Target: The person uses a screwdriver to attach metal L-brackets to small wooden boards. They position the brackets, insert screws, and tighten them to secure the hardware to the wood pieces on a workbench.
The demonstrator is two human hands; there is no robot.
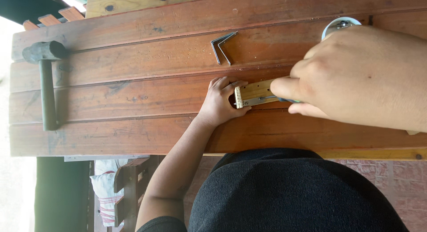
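Wood block: we see a small pale block (254, 91) with a metal strip along its lower edge lying on the worktop (133, 134), right of the frame's centre, pinned between our two hands.
Mallet: at the far left of the frame a dark mallet (44, 76) lies flat on the reddish planks, well apart from both hands.
Brackets: in the upper middle two bent metal brackets (222, 46) rest on a plank, near the block but not touching it.
Left hand: our left hand (220, 103) sits at the centre of the frame; its grip is closed around the block's left end, fingers curled over the top edge, thumb below.
Right hand: our right hand (356, 76) fills the right of the frame, its grip closed on a slim tool with a bluish handle (289, 100); the tool's tip is hidden against the metal strip.
Round tin: a pale round rim (340, 24) peeks out behind the right hand at the upper right; what it holds we cannot tell.
Step in hand: we judge that the metal strip is being fastened to the block, the left hand steadying.
What the next move calls for: firm bracing at the left end, and the tool kept square to the strip so it does not slip off.
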